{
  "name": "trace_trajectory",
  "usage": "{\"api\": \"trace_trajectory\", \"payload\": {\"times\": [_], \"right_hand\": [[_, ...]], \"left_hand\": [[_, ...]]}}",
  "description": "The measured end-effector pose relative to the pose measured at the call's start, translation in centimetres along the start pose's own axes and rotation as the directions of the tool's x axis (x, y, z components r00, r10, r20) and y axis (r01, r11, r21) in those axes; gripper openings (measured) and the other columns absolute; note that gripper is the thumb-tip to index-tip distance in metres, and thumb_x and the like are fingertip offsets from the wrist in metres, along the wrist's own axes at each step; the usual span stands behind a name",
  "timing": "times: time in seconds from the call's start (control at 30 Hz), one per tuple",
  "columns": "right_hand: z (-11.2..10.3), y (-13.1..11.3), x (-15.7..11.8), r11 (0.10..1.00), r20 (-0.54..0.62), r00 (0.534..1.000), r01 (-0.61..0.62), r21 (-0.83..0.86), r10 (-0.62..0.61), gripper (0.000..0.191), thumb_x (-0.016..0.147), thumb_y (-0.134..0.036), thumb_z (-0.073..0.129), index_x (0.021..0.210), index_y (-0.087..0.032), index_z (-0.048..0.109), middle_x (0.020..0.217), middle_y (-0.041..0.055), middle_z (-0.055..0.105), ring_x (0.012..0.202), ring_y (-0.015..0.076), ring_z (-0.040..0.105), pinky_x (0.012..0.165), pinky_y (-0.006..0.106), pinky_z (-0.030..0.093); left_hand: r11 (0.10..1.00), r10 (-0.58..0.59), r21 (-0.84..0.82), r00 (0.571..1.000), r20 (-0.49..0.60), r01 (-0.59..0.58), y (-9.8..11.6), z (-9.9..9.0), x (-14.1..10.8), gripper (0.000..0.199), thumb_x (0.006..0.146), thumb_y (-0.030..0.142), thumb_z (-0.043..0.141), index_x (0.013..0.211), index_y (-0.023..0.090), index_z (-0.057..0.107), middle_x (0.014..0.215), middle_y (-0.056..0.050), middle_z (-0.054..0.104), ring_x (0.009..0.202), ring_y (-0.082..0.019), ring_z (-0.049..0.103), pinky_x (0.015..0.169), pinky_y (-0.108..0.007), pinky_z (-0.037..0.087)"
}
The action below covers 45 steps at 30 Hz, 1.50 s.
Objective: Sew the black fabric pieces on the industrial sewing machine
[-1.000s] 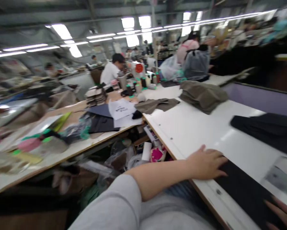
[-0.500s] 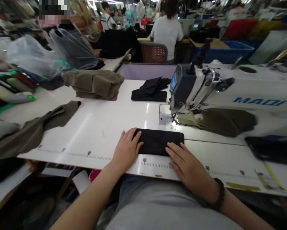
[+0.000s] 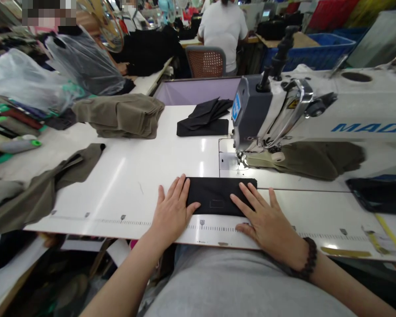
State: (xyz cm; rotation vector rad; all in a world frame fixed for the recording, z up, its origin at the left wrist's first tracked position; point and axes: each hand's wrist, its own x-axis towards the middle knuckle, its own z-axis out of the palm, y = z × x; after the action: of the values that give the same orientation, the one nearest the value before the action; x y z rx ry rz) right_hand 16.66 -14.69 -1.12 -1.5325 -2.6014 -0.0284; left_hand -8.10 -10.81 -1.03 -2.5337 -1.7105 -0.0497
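Note:
A flat black fabric piece (image 3: 217, 193), oblong and with a faint marked rectangle near its lower edge, lies on the white table just in front of the sewing machine (image 3: 283, 110). My left hand (image 3: 173, 209) rests flat with fingers spread, thumb and fingertips on the fabric's left end. On the right end lie the fingertips of my right hand (image 3: 267, 215), its fingers apart and its thumb on the table. Under the machine's presser foot sits an olive fabric piece (image 3: 316, 160). More black pieces (image 3: 206, 119) are stacked loosely behind.
A pile of brown-grey fabric (image 3: 121, 114) stands at the back left, with a loose brown-grey piece (image 3: 75, 169) before it. Thread cones (image 3: 16, 143) lie at far left. A dark phone-like object (image 3: 379, 196) is at right. A person in white (image 3: 222, 33) sits beyond.
My right hand's fingers have spread wider and shifted slightly right. My left thumb and fingers have opened out over the black fabric's end. The view has tilted down a little.

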Motion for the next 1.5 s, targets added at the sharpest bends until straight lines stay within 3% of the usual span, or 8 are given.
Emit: {"api": "trace_trajectory", "payload": {"times": [0.33, 0.5, 0.6, 0.73, 0.83, 1.0, 1.17, 1.5], "right_hand": [[-0.7, 0.6, 0.2, 0.993, -0.055, 0.996, 0.080, 0.092, -0.075, 0.051, 0.087, -0.043, 0.038, 0.128, -0.012, 0.040, 0.134, 0.0174, 0.037, 0.122, 0.0281, 0.035, 0.096, 0.058, 0.025], [-2.3, 2.0, 2.5, 0.954, -0.075, 0.968, 0.250, 0.166, -0.240, 0.029, 0.087, -0.020, 0.037, 0.103, -0.011, 0.060, 0.113, 0.0131, 0.058, 0.102, 0.0226, 0.052, 0.090, 0.044, 0.039], [-3.0, 3.5, 4.1, 0.911, -0.032, 0.930, 0.367, 0.186, -0.367, 0.029, 0.087, -0.018, 0.037, 0.097, -0.011, 0.063, 0.103, 0.0118, 0.062, 0.089, 0.0216, 0.056, 0.079, 0.041, 0.045], [-3.1, 5.8, 5.6, 0.852, -0.020, 0.884, 0.456, 0.256, -0.467, 0.028, 0.087, -0.022, 0.039, 0.098, -0.014, 0.063, 0.101, 0.0087, 0.064, 0.085, 0.0197, 0.057, 0.077, 0.039, 0.045], [-2.6, 7.0, 5.8, 0.843, -0.096, 0.893, 0.446, 0.300, -0.439, 0.029, 0.088, -0.025, 0.038, 0.098, -0.013, 0.063, 0.102, 0.0084, 0.064, 0.086, 0.0181, 0.056, 0.077, 0.036, 0.045], [-1.8, 8.3, 5.5, 0.870, -0.143, 0.915, 0.403, 0.284, -0.378, 0.029, 0.089, -0.027, 0.039, 0.094, -0.015, 0.064, 0.092, 0.0082, 0.063, 0.079, 0.0165, 0.055, 0.071, 0.033, 0.045], [-1.2, 8.7, 5.5, 0.918, -0.088, 0.943, 0.333, 0.218, -0.321, 0.033, 0.089, -0.032, 0.038, 0.101, -0.014, 0.063, 0.079, 0.0082, 0.058, 0.072, 0.0165, 0.053, 0.064, 0.031, 0.043], [-1.1, 8.4, 5.6, 0.948, -0.060, 0.962, 0.274, 0.163, -0.267, 0.035, 0.090, -0.033, 0.035, 0.104, -0.013, 0.061, 0.075, 0.0064, 0.058, 0.069, 0.0153, 0.053, 0.063, 0.028, 0.042]], "left_hand": [[0.999, -0.018, 0.043, 0.999, -0.032, 0.020, -2.1, -0.7, 1.9, 0.056, 0.086, 0.044, 0.045, 0.130, 0.012, 0.034, 0.140, -0.020, 0.023, 0.127, -0.038, 0.023, 0.094, -0.063, 0.025], [0.951, 0.306, -0.034, 0.952, -0.025, -0.307, -1.6, -2.2, 6.7, 0.031, 0.089, 0.013, 0.038, 0.116, 0.015, 0.053, 0.127, -0.010, 0.047, 0.112, -0.021, 0.047, 0.096, -0.034, 0.037], [0.901, 0.421, -0.126, 0.907, 0.022, -0.415, 0.9, -2.3, 8.3, 0.033, 0.091, 0.030, 0.038, 0.114, 0.011, 0.054, 0.118, -0.009, 0.055, 0.107, -0.018, 0.051, 0.096, -0.030, 0.037], [0.889, 0.454, -0.090, 0.890, 0.043, -0.449, 2.9, -1.9, 9.7, 0.056, 0.086, 0.052, 0.038, 0.126, 0.013, 0.042, 0.136, -0.013, 0.035, 0.124, -0.029, 0.034, 0.100, -0.048, 0.027], [0.854, 0.518, -0.073, 0.855, 0.029, -0.515, 2.9, -2.0, 11.3, 0.055, 0.083, 0.050, 0.046, 0.128, 0.017, 0.041, 0.139, -0.011, 0.031, 0.127, -0.031, 0.026, 0.100, -0.052, 0.024], [0.758, 0.646, -0.144, 0.763, 0.033, -0.636, 3.5, -2.5, 12.7, 0.027, 0.086, 0.024, 0.050, 0.111, 0.017, 0.057, 0.122, -0.007, 0.051, 0.108, -0.017, 0.050, 0.096, -0.028, 0.036], [0.795, 0.595, -0.175, 0.803, 0.034, -0.581, 4.3, -2.2, 12.2, 0.032, 0.087, 0.033, 0.049, 0.111, 0.014, 0.056, 0.122, -0.008, 0.052, 0.110, -0.019, 0.050, 0.100, -0.035, 0.032], [0.771, 0.623, -0.189, 0.782, 0.026, -0.608, 3.7, -1.2, 12.9, 0.036, 0.089, 0.033, 0.045, 0.118, 0.013, 0.050, 0.128, -0.009, 0.047, 0.122, -0.018, 0.039, 0.106, -0.037, 0.023]]}}
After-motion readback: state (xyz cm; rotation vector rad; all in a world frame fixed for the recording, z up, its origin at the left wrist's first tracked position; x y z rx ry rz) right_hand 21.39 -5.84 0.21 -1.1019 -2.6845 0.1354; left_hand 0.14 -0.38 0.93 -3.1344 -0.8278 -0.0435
